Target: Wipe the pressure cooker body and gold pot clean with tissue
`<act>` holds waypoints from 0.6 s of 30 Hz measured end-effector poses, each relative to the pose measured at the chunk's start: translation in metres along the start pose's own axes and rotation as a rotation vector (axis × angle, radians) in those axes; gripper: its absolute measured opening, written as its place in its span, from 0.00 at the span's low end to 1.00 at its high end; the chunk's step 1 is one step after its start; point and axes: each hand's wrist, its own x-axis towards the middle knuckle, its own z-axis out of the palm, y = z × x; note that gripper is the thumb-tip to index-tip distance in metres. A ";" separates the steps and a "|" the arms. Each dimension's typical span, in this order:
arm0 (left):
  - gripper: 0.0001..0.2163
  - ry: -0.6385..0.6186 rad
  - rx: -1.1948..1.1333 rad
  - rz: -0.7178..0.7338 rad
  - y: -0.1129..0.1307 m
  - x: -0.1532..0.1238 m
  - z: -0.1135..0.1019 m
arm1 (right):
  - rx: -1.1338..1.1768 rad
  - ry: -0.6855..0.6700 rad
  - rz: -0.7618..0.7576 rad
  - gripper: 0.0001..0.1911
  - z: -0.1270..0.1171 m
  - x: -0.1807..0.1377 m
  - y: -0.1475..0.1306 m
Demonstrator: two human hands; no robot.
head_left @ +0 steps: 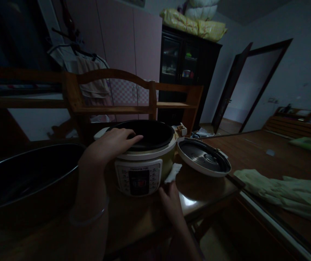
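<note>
A green and white electric pressure cooker (138, 177) stands upright on the table, its front panel facing me and its black inner pot (155, 134) exposed. My left hand (114, 143) lies over the cooker's left front rim, thumb and fingers stretched out toward the pot's opening; part of the fingers is hidden. Low at the cooker's right side, my right hand (170, 195) pinches a white cloth or tissue (174, 173) that touches the green wall. Tipped back to the right is the round lid (204, 157), its shiny metal underside showing.
A large dark pan or basin (30, 177) sits at the left. The wooden table (199, 194) ends at a corner on the right. Beyond it, pale green cloth (283, 192) lies on a wide wooden surface (253, 152). A wooden rail-like frame (114, 74) rises behind the cooker.
</note>
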 end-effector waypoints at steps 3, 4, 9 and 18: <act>0.28 -0.003 0.013 0.014 -0.001 0.000 0.001 | 0.003 0.010 0.016 0.40 -0.001 0.000 -0.002; 0.27 0.001 0.013 0.015 -0.001 0.000 0.001 | 0.011 0.003 0.011 0.41 -0.002 -0.001 -0.004; 0.26 0.007 -0.004 0.016 -0.001 0.001 0.002 | 0.082 -0.070 -0.056 0.45 -0.004 -0.005 -0.013; 0.24 0.013 0.100 0.045 0.001 -0.003 -0.002 | 0.070 0.011 0.158 0.28 -0.008 0.001 -0.012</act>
